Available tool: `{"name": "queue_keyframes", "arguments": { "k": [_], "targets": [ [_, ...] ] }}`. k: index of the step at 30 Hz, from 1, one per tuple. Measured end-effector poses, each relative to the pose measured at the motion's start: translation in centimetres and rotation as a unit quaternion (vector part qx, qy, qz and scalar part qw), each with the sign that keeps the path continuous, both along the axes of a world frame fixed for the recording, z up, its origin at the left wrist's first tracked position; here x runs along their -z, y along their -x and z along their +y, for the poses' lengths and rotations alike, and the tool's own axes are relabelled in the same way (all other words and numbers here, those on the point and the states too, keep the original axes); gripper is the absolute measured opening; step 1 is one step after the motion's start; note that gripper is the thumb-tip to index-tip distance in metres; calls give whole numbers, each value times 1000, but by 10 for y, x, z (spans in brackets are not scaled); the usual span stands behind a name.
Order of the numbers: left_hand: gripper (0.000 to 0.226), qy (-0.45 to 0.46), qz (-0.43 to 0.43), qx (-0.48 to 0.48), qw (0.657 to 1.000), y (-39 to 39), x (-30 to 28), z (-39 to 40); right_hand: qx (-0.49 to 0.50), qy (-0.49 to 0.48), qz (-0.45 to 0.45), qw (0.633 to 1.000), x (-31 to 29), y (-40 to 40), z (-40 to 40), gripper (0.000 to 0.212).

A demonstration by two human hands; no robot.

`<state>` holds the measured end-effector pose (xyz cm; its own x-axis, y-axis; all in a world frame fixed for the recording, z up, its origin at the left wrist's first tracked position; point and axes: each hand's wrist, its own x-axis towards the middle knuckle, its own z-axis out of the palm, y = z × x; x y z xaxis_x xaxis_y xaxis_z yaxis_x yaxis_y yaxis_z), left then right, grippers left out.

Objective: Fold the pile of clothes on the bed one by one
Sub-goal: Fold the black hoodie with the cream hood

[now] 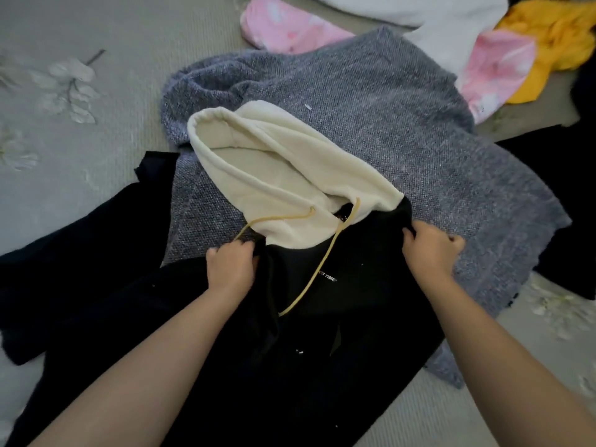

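Forearms: both bare, reaching up from the bottom edge over the black cloth, well apart from each other.
Bed [96, 33]: grey cover with a pale flower print, carrying all the clothes.
Grey knit garment [371, 124]: spread wide across the middle of the bed, lying under the hood and under part of the hoodie.
Black hoodie [322, 366]: lies front up at the near centre of the bed, on top of the grey knit; small white lettering shows on its chest, too small to read in full.
Dark garment [64, 269]: crumpled on the bed to the left of the hoodie, touching it.
Cream hood [274, 169]: attached to the hoodie's neck, laid open and flat on the grey knit, pointing away from the person.
Pile [483, 43]: pink, white and yellow clothes bunched at the far right of the bed, beyond the grey knit.
Left hand [230, 269]: fingers curled, gripping the black hoodie at its left shoulder beside the hood's base.
Right hand [430, 250]: fingers curled, gripping the black hoodie at its right shoulder.
Yellow drawstring [317, 272]: two ends leave the hood's front; one runs towards the left hand, the other trails down the chest.
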<state>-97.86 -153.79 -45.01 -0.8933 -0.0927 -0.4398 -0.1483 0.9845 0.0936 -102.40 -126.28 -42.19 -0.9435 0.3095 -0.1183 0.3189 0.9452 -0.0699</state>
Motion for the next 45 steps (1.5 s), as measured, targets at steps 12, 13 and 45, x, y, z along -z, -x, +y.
{"name": "queue_keyframes", "arguments": {
  "k": [12, 13, 45],
  "targets": [
    [41, -99, 150, -149, 972, -32, -120, -133, -80, 16, 50, 995, -50, -12, -31, 30],
    [39, -121, 92, -184, 971, -34, -125, -144, -89, 24, 34, 995, -54, -14, -32, 30],
    [27, -63, 482, -136, 863, -99, -333, -214, -188, 234, 262, 917, -276, -52, -144, 19]
  ]
}}
